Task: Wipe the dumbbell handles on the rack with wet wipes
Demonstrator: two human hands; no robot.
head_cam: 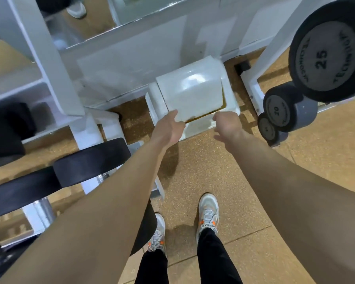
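A white swing-lid bin [232,93] stands on the floor between two dumbbell racks. My left hand [168,128] holds the near left corner of its lid [191,93], thumb on top, and a dark gap shows along the lid's near edge. My right hand [223,126] hovers at the bin's near right rim with fingers loosely curled downward; no wipe shows in it. Black dumbbells marked 25 [324,56] and 20 [279,108] sit on the right rack. More black dumbbells [90,160] with chrome handles [41,208] lie on the left rack under my left forearm.
The white frame of the left rack [49,64] rises at the left, and a post of the right rack [252,87] stands just right of the bin. A mirror [86,23] runs along the back wall. My shoes [208,214] stand on the brown speckled floor.
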